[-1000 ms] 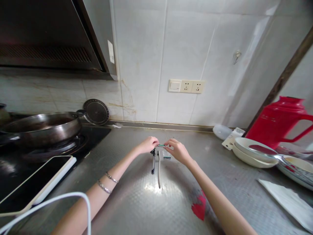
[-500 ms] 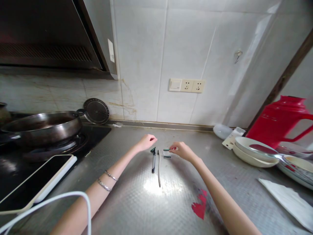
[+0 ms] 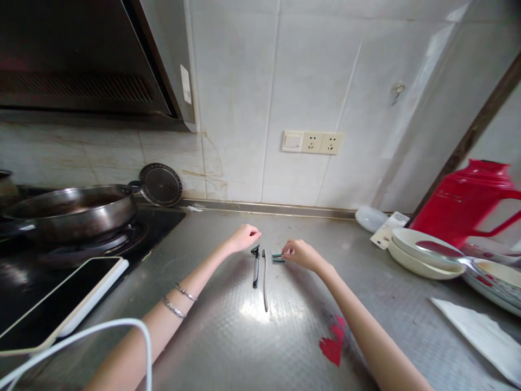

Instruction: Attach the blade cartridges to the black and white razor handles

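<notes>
My right hand (image 3: pixel 302 254) is closed in a pinch on the upper of two small dark green strips, like razor cartridges. The lower green strip (image 3: pixel 279 261) lies just beneath it on the steel counter (image 3: pixel 211 336). Left of these is a thin grey stick with a darker top end (image 3: pixel 265 282), perhaps a toothbrush. Beside that stick lies a razor (image 3: pixel 256 269) with a dark green head. My left hand (image 3: pixel 243 238) hovers just above and left of the razor head, fingers curled together. What they hold, if anything, is hidden.
A pan (image 3: pixel 77 209) stands on the stove at left, with a phone (image 3: pixel 61 301) and a white cable (image 3: pixel 122 321) nearer me. At right are stacked bowls (image 3: pixel 425 260), a red thermos jug (image 3: pixel 459 201) and a white tissue (image 3: pixel 476 331). A red patch (image 3: pixel 334 345) marks the counter.
My right hand has dipped slightly, and the upper green strip has come closer to the lower one. My left hand has hardly moved.
</notes>
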Tool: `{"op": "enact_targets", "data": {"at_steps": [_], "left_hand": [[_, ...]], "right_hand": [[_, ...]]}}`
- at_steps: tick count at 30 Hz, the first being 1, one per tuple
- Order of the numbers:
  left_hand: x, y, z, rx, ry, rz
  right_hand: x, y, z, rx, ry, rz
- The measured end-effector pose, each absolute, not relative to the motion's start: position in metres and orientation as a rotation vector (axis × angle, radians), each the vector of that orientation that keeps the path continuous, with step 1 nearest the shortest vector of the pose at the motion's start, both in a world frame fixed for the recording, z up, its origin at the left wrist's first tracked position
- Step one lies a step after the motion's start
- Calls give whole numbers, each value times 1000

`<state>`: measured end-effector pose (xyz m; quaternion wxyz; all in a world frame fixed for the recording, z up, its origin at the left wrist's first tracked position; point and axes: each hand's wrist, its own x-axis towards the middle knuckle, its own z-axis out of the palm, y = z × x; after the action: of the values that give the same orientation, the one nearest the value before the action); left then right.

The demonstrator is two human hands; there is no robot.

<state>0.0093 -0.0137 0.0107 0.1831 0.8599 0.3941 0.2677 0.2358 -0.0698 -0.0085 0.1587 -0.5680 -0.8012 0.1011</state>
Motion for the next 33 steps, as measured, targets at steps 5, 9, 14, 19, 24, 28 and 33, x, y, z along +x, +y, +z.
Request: {"op": "enact_targets", "data": {"at_steps": [5,9,14,19,24,28,33], "left_hand": [[10,-13,9,2449,1114,743],[10,-15,11,2444,1111,739],[10,-17,14,2434,1128,723],[5,-15,17,2465,1164,736],[0,-18,30,2486,1208,742],[-1,-29,39,2502,1214,733],[-11,-42,37,2519,1253,660]], "right_hand": [[235,-69,-12,-1630,-2289,281],[235,-69,-12,-1636,-2292,281],[235,-70,-10,-1624,-2281,243],[227,-75,0,-1769,-2118,155],[203,-84,14,-1750,-2096,493],[172,-93,16,-1742,-2270,710],[136,-100,15,-1876,-2382,545]]}}
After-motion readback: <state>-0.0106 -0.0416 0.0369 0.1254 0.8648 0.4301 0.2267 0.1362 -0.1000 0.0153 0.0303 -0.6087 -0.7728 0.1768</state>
